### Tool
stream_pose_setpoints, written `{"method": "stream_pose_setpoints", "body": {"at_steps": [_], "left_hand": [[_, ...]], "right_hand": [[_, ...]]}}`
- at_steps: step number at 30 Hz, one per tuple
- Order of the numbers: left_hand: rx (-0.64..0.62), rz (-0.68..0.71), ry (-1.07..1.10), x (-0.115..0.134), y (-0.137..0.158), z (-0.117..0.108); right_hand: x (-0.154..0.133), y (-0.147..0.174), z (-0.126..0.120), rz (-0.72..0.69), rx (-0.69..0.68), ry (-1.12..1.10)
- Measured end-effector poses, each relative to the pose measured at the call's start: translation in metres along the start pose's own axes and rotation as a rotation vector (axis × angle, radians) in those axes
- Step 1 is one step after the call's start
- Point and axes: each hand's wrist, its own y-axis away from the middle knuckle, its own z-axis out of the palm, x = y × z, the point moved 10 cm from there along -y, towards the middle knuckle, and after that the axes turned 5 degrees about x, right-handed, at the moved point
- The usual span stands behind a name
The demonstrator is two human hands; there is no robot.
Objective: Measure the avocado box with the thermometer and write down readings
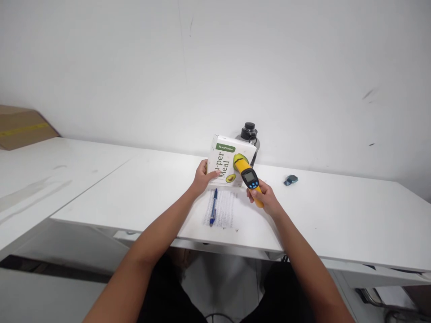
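Observation:
My left hand (203, 176) grips the lower left side of a white meal box (224, 162) with a green label and avocado pictures, its thumb across the front. The box is held up, its printed face toward me. In my right hand (263, 195) is a yellow and black infrared thermometer (250, 176) with a small grey screen and blue buttons. Its front end overlaps the avocado picture; whether it touches the box I cannot tell. Below the box, a blue pen (213, 207) lies on a sheet of paper (227, 211) covered in writing.
A grey bottle with a black cap (249, 130) stands behind the box, partly hidden, near the wall. To the right on the white table (350, 215) lies a small dark teal object (291, 180). A cardboard box (25, 128) sits at the far left.

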Motion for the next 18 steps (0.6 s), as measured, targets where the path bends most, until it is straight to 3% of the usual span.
{"method": "stream_pose_setpoints", "body": {"at_steps": [6, 12, 15, 18], "left_hand": [[-0.006, -0.018, 0.056, -0.001, 0.0, 0.0], [0.027, 0.051, 0.018, 0.007, -0.002, -0.004], [0.13, 0.103, 0.005, 0.013, -0.009, -0.018], [0.325, 0.15, -0.029, 0.014, -0.016, -0.047]], "right_hand": [[0.004, -0.002, -0.003, 0.018, 0.009, 0.008], [0.001, 0.0, -0.001, -0.014, 0.012, -0.026], [0.001, -0.001, -0.009, -0.049, 0.095, -0.058], [-0.001, -0.003, -0.022, -0.101, 0.225, -0.069]]}}
